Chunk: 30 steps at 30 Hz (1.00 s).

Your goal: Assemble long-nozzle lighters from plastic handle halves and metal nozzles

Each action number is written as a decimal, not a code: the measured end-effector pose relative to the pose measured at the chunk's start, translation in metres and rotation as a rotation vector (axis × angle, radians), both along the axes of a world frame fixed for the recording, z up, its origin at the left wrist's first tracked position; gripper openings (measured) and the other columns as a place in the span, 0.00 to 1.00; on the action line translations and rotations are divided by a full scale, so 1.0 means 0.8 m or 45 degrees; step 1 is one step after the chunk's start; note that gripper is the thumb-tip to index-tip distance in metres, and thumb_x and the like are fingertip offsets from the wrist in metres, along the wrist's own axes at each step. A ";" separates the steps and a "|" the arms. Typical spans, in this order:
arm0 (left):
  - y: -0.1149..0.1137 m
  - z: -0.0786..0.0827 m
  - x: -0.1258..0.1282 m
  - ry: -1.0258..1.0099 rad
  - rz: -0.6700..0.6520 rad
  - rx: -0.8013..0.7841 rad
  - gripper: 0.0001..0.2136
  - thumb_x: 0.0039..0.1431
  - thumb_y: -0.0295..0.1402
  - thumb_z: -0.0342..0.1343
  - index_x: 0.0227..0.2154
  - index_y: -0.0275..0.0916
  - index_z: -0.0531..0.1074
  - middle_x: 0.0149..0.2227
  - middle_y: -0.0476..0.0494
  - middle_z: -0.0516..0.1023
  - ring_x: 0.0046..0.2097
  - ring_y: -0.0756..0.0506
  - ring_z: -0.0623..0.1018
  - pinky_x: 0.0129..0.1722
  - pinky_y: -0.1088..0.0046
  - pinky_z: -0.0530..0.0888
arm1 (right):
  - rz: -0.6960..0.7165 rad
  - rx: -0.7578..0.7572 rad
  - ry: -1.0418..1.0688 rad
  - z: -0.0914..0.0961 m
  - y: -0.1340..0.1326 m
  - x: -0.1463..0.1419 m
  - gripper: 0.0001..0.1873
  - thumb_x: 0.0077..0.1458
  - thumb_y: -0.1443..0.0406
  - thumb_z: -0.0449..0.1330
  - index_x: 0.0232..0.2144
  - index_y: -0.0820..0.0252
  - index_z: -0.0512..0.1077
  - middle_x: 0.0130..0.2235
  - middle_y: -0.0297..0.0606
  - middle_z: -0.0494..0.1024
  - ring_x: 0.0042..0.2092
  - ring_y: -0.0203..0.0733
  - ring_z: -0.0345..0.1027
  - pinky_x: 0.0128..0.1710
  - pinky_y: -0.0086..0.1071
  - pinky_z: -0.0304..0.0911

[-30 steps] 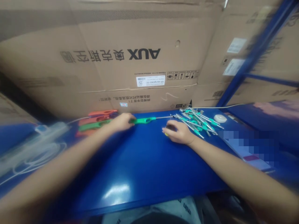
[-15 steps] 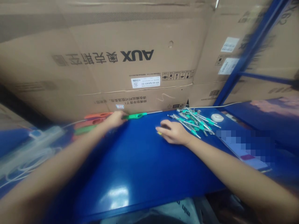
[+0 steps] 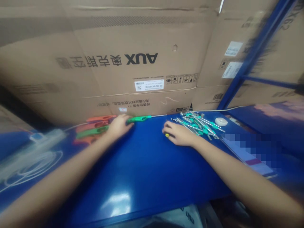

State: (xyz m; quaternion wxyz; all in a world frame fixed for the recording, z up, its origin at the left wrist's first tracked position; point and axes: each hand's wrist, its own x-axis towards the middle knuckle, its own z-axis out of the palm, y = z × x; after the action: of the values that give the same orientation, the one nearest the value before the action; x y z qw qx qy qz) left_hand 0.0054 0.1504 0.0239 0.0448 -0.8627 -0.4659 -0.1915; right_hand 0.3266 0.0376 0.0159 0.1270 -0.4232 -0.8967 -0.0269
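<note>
My left hand (image 3: 120,128) is at the back of the blue table, over the ends of several orange and green handles (image 3: 93,130). Its fingers look apart, and they touch or nearly touch the rear end of a green-handled screwdriver (image 3: 142,118). That tool lies along the cardboard, its thin metal shaft pointing right. My right hand (image 3: 179,134) is low over the table with curled fingers. A small round yellow piece (image 3: 167,135) shows at them; whatever else they hold is hidden. Beside this hand lies a loose pile of metal rods with teal parts (image 3: 201,125).
A large cardboard box (image 3: 106,34) forms the back wall. White tape (image 3: 221,121) and a phone-like flat object (image 3: 254,161) sit right. A power strip (image 3: 35,145) and coiled white cable (image 3: 40,169) lie left. A blue post (image 3: 249,53) rises right.
My left hand has come slightly down and right beside the green-handled screwdriver. My right hand has shifted a little right, its fingers more curled. The view has moved slightly.
</note>
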 end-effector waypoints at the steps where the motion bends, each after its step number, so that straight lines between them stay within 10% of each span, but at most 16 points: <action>1: -0.010 0.000 -0.003 -0.001 -0.020 0.009 0.17 0.63 0.41 0.52 0.48 0.37 0.77 0.49 0.37 0.78 0.51 0.36 0.77 0.53 0.60 0.74 | -0.025 -0.026 -0.004 0.003 0.000 0.005 0.11 0.60 0.68 0.56 0.46 0.57 0.72 0.52 0.45 0.69 0.46 0.44 0.68 0.41 0.35 0.65; 10: -0.057 0.008 -0.092 0.087 -0.181 0.012 0.16 0.65 0.42 0.49 0.44 0.40 0.77 0.47 0.38 0.80 0.50 0.38 0.77 0.54 0.60 0.72 | -0.329 -0.169 -0.142 0.013 -0.006 0.028 0.14 0.50 0.78 0.53 0.35 0.59 0.70 0.44 0.42 0.72 0.46 0.46 0.66 0.44 0.35 0.63; 18: -0.063 0.028 -0.138 0.181 0.088 -0.243 0.11 0.55 0.41 0.54 0.34 0.42 0.76 0.38 0.43 0.80 0.38 0.40 0.79 0.39 0.66 0.74 | -0.555 -0.089 -0.304 0.013 -0.020 0.001 0.14 0.48 0.78 0.53 0.34 0.63 0.73 0.47 0.53 0.72 0.49 0.59 0.63 0.45 0.45 0.60; 30: -0.062 0.028 -0.158 0.265 0.276 -0.326 0.13 0.50 0.45 0.58 0.32 0.42 0.73 0.32 0.43 0.78 0.32 0.41 0.76 0.29 0.70 0.66 | -0.199 -0.088 -0.191 0.010 -0.036 -0.036 0.15 0.52 0.78 0.50 0.37 0.60 0.71 0.48 0.44 0.74 0.48 0.50 0.66 0.46 0.42 0.62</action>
State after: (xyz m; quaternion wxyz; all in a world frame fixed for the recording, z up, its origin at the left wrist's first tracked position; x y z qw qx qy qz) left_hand -0.1211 0.1007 0.0464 0.0028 -0.8213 -0.5694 -0.0346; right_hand 0.2976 0.0089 0.0236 0.0423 -0.4928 -0.8683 -0.0375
